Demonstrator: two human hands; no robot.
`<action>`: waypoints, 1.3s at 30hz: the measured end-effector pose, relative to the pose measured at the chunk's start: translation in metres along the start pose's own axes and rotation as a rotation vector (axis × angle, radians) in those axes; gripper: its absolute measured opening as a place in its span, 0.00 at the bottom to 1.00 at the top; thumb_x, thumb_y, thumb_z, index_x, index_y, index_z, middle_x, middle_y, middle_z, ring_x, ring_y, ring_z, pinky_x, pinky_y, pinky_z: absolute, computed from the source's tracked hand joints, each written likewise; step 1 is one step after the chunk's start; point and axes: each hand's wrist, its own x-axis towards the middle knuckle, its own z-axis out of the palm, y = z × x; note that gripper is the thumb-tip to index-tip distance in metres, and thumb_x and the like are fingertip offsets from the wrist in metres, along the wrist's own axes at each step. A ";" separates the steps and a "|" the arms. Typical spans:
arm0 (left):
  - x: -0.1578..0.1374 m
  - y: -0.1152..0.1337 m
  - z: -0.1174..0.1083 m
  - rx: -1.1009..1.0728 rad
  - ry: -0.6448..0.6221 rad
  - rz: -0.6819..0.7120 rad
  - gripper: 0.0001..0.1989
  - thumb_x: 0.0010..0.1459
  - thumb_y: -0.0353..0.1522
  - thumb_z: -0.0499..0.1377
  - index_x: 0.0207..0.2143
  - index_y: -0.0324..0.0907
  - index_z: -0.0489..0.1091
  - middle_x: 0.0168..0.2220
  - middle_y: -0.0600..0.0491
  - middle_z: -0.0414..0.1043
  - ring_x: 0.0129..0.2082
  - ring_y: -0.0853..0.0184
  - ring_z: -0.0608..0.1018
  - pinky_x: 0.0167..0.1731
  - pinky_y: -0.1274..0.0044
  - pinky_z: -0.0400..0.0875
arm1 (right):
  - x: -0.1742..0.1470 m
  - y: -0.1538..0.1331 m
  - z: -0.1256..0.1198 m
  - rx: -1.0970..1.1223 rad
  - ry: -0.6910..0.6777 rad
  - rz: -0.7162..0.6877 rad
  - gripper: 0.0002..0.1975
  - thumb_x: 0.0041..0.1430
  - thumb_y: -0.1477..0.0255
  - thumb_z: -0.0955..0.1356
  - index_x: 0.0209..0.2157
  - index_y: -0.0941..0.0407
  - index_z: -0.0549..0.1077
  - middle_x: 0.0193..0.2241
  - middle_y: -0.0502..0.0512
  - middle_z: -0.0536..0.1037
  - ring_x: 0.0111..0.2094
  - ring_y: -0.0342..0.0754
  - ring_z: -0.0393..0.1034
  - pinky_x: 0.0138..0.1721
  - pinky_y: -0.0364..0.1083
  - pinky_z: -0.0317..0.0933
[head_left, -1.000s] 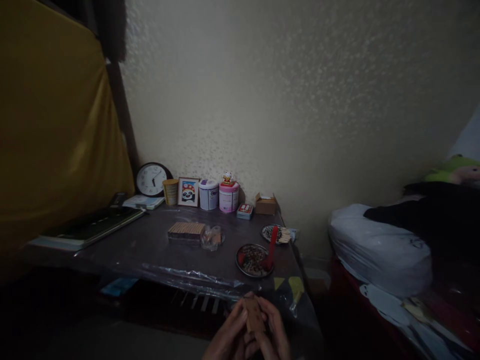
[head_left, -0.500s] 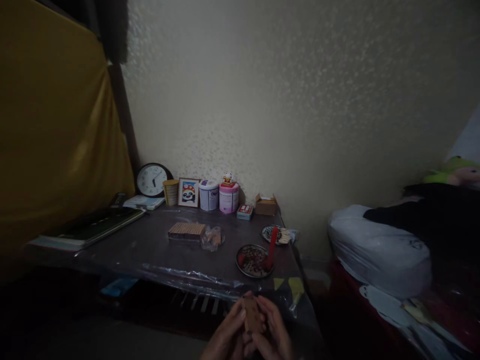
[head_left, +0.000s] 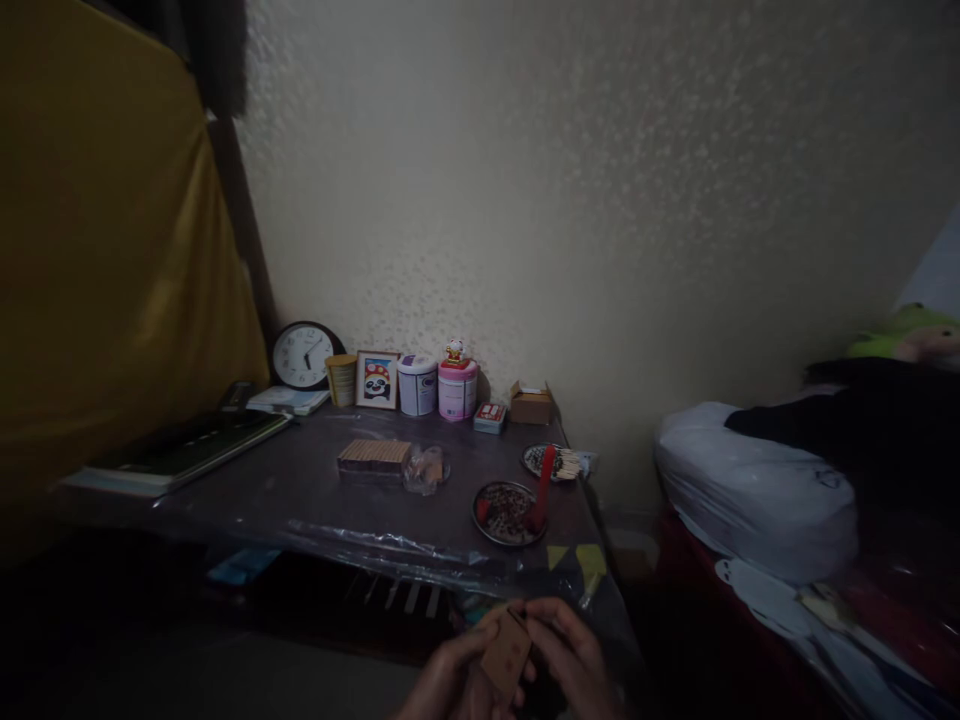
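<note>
Left hand (head_left: 450, 680) and right hand (head_left: 574, 660) pinch a small flat brown cardboard box (head_left: 506, 655) between them, low before the plastic-covered dark counter (head_left: 300, 490) | box looks shut, tilted | round metal dish of beads (head_left: 508, 513) near, untouched

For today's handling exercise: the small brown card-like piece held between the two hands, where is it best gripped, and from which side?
Probably by its two long edges, coming in from either side. The small brown piece looks flat and thin and sits tilted, so its faces offer little purchase. The left hand and right hand already pinch it this way, thumbs on the near face, in front of the table.
</note>
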 end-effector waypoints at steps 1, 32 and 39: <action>0.000 -0.001 0.001 -0.001 0.012 -0.010 0.18 0.57 0.37 0.52 0.48 0.41 0.66 0.31 0.48 0.74 0.24 0.69 0.74 0.23 0.79 0.61 | 0.000 0.000 0.000 0.008 -0.012 0.021 0.17 0.46 0.56 0.71 0.29 0.56 0.75 0.20 0.50 0.75 0.22 0.48 0.71 0.25 0.46 0.65; -0.005 0.004 -0.006 0.140 0.152 -0.030 0.22 0.57 0.32 0.49 0.54 0.35 0.60 0.28 0.46 0.77 0.17 0.73 0.73 0.17 0.84 0.63 | -0.001 -0.009 -0.012 -0.359 0.094 -0.137 0.13 0.51 0.59 0.67 0.27 0.55 0.71 0.25 0.51 0.75 0.29 0.48 0.71 0.32 0.44 0.64; -0.003 0.004 -0.010 0.202 0.122 0.002 0.21 0.55 0.29 0.50 0.52 0.34 0.63 0.29 0.47 0.75 0.16 0.75 0.71 0.16 0.84 0.63 | -0.007 -0.024 -0.005 -0.478 -0.062 -0.242 0.08 0.55 0.67 0.65 0.26 0.55 0.72 0.28 0.52 0.74 0.33 0.48 0.70 0.36 0.44 0.63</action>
